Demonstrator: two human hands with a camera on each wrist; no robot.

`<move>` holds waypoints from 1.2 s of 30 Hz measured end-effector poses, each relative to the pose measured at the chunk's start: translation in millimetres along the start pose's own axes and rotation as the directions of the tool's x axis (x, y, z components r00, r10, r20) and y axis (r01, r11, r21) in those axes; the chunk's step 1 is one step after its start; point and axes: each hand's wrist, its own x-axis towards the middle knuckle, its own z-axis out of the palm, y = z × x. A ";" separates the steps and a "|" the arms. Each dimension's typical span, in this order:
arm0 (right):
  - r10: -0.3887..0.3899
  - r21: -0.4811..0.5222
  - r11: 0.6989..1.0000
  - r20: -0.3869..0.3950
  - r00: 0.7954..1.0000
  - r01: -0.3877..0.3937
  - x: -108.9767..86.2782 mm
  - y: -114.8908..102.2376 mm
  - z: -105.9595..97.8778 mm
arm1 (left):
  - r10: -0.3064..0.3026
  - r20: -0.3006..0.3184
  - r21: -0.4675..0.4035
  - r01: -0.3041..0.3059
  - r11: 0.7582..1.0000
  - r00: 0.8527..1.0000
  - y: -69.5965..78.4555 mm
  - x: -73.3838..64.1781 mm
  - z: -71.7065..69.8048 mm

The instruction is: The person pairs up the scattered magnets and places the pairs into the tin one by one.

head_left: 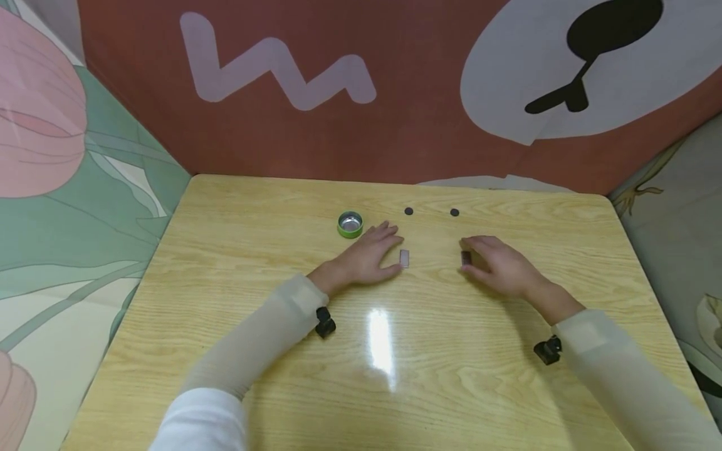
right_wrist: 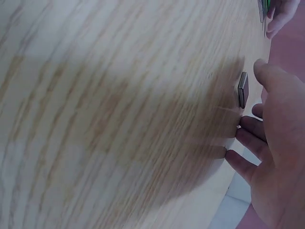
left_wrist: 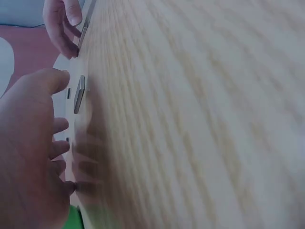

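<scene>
A small flat rectangular piece (head_left: 404, 259), light on top with a metallic edge in the left wrist view, lies on the table beside my left hand (head_left: 372, 254). The fingers of that hand are spread and the thumb reaches close to the piece's near end. To the right, my right hand (head_left: 502, 266) arches beside a second small rectangular piece (head_left: 465, 258), which looks darker from above. In the right wrist view this piece (right_wrist: 243, 89) lies flat on the wood, with a gap between it and the thumb. Both hands hold nothing.
A small round green tin (head_left: 350, 224) with a silvery inside stands just beyond my left fingers. Two dark discs, a left disc (head_left: 408, 211) and a right disc (head_left: 454, 212), lie toward the back. Patterned walls rise behind the wooden table (head_left: 271, 213).
</scene>
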 end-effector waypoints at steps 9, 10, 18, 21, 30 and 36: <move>-0.041 -0.052 0.998 -0.060 0.997 0.038 -0.7 -2.3 2.8 | -0.002 0.008 -0.023 0.002 1.000 1.000 6.1 5.1 4.5; -0.042 -0.056 0.998 -0.064 0.997 0.038 -1.0 -2.3 3.1 | -0.005 0.007 -0.014 0.005 1.000 1.000 6.9 5.8 4.8; -0.076 -0.067 0.995 -0.110 0.991 0.069 -0.7 -2.2 5.2 | -0.019 -0.024 0.036 0.019 0.999 1.000 10.3 8.6 5.5; -0.083 -0.067 0.995 -0.118 0.990 0.075 -0.2 -1.9 6.3 | -0.013 -0.041 0.047 0.015 0.999 0.999 10.1 10.1 6.7; -0.076 -0.074 0.995 -0.126 0.989 0.067 -0.3 -2.6 7.9 | -0.017 -0.054 0.066 0.021 0.998 0.998 10.8 13.0 7.9; -0.064 -0.068 0.996 -0.121 0.991 0.056 -0.7 -4.6 6.0 | -0.027 -0.040 0.060 0.030 0.998 0.999 11.2 12.5 6.7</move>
